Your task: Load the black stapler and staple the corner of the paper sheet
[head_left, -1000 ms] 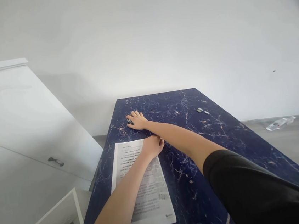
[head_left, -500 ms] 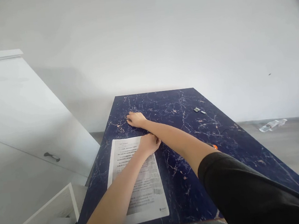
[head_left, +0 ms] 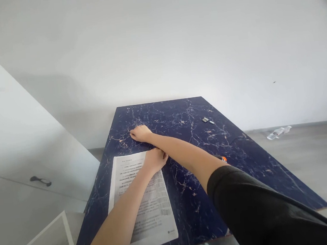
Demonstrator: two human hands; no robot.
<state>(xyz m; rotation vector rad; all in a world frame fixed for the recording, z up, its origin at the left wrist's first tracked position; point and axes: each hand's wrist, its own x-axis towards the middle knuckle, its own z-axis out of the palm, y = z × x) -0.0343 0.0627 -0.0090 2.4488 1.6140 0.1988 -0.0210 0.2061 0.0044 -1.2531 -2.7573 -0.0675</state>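
A sheet of printed paper (head_left: pixel 150 217) with dark lines of text and barcode-like blocks down its right side lies on the dark blue marbled table (head_left: pixel 189 197). My left hand (head_left: pixel 157 159) rests closed at its top right corner, thumb side tucked under my right forearm; whatever its fingers hold is hidden. Reaching across from the right, my right hand (head_left: pixel 140 133) is on the bare tabletop just beyond the sheet's upper edge. Its fingers curl downward, and I cannot make out anything in them. My left forearm covers part of the text.
Two small flat pieces (head_left: pixel 207 120) lie toward the table's far right. An orange and black object (head_left: pixel 223 158) is partly hidden behind my right arm. A white cabinet (head_left: pixel 14 126) stands left, with a white-edged box (head_left: pixel 66 230) below it. Clear plastic (head_left: pixel 279 132) lies on the floor.
My view has turned slightly right, so the table, paper and cabinet appear farther left. Both hands keep nearly the same place relative to the sheet.
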